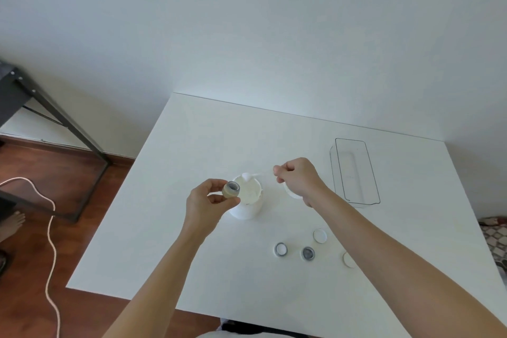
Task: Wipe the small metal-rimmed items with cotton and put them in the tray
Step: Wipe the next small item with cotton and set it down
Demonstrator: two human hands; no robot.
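My left hand (209, 200) holds a small beige item with a metal rim (231, 189) just left of an open white tub of cotton (248, 200). My right hand (297, 176) pinches a thin white cotton swab (258, 175) whose tip rests over the tub's far edge. Two metal-rimmed rings (280, 249) (307, 253) lie flat on the white table near its front. A clear plastic tray (355, 171) stands to the right of my right hand with nothing in it.
The tub's white lid (290, 192) lies under my right wrist. Two white round caps (320, 235) (348, 259) lie near the rings. A dark metal frame (55, 115) and a white cable (50, 228) are on the wood floor left of the table.
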